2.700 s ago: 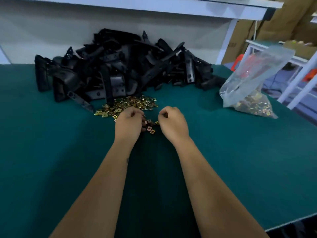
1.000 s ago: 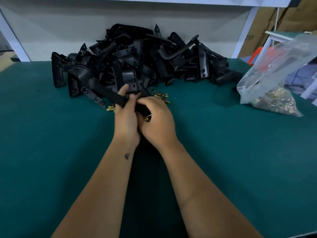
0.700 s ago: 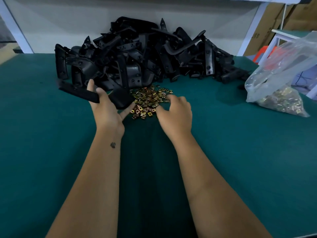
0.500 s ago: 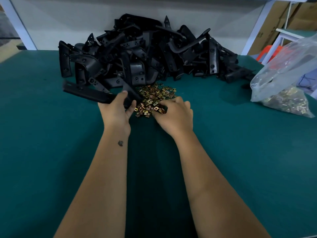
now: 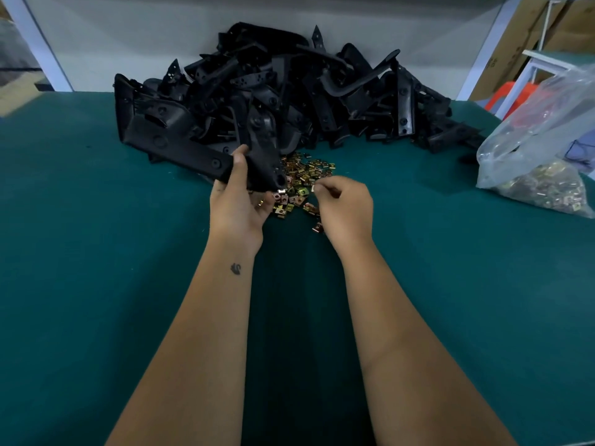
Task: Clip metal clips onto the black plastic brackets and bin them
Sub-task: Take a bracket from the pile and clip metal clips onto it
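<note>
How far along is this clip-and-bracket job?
Early, it seems. Done: no bin or finished brackets are in view. In hand: the left hand holds a black bracket, and the right hand pinches a metal clip near its end. Left: a large pile of brackets, loose clips on the green table and a bag of clips.

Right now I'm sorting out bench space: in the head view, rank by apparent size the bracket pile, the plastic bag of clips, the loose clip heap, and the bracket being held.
1. bracket pile
2. plastic bag of clips
3. held bracket
4. loose clip heap, partly hidden by the bracket and hands, so this is unsure.
</note>
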A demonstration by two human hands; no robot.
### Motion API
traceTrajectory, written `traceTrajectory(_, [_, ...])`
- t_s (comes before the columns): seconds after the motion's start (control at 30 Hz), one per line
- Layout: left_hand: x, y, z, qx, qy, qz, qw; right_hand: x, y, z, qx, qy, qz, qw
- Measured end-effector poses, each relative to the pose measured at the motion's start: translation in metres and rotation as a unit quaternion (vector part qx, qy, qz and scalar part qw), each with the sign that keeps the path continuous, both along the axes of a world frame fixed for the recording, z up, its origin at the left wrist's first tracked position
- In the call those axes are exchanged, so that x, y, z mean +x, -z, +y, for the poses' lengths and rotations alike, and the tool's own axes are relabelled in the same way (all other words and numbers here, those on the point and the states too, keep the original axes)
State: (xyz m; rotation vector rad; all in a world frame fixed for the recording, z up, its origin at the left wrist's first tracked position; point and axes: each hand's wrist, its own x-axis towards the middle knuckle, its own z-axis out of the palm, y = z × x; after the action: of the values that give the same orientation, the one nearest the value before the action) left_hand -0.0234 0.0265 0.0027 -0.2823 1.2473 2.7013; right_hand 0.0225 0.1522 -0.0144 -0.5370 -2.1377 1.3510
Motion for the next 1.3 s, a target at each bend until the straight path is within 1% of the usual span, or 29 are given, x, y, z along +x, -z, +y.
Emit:
traceTrajectory(0.07, [-0.001, 0.001, 0.001, -0.013, 0.024, -0.002, 1.000, 0.001, -0.003, -0.001, -0.083, 0.000, 0.045, 0.996])
traceTrajectory(0.13, [0.000, 0.001, 0.001, -0.022, 0.040, -0.005, 0.999, 0.000, -0.006, -0.002, -0.138, -0.002, 0.062, 0.989])
traceTrajectory(0.27, [0.001, 0.002, 0.002, -0.031, 0.078, 0.011, 0.996, 0.001, -0.008, -0.005, -0.229, -0.019, 0.089, 0.969])
traceTrajectory(0.33, [0.001, 0.002, 0.002, -0.018, 0.100, 0.013, 0.995, 0.001, -0.010, -0.005, -0.274, -0.032, 0.111, 0.955])
traceTrajectory(0.47, [0.005, 0.002, 0.003, -0.003, 0.129, 0.017, 0.992, 0.003, -0.012, -0.005, -0.326, -0.066, 0.137, 0.933])
traceTrajectory(0.57, [0.008, 0.001, 0.005, -0.005, 0.146, 0.035, 0.989, 0.005, -0.014, -0.007, -0.342, -0.084, 0.151, 0.924])
traceTrajectory(0.67, [0.011, 0.000, 0.007, -0.010, 0.160, 0.050, 0.986, 0.005, -0.016, -0.007, -0.355, -0.082, 0.154, 0.919])
traceTrajectory(0.83, [0.011, 0.000, 0.008, -0.016, 0.160, 0.055, 0.985, 0.008, -0.017, -0.005, -0.393, -0.101, 0.155, 0.901])
traceTrajectory(1.0, [0.010, 0.001, 0.006, -0.007, 0.162, 0.050, 0.986, 0.006, -0.017, -0.004, -0.377, -0.090, 0.167, 0.906])
traceTrajectory(1.13, [0.009, 0.002, 0.005, -0.018, 0.162, 0.047, 0.985, 0.003, -0.015, -0.004, -0.372, -0.080, 0.183, 0.907])
traceTrajectory(1.3, [0.008, 0.003, 0.007, -0.029, 0.155, 0.059, 0.986, 0.002, -0.013, -0.004, -0.324, -0.056, 0.172, 0.929])
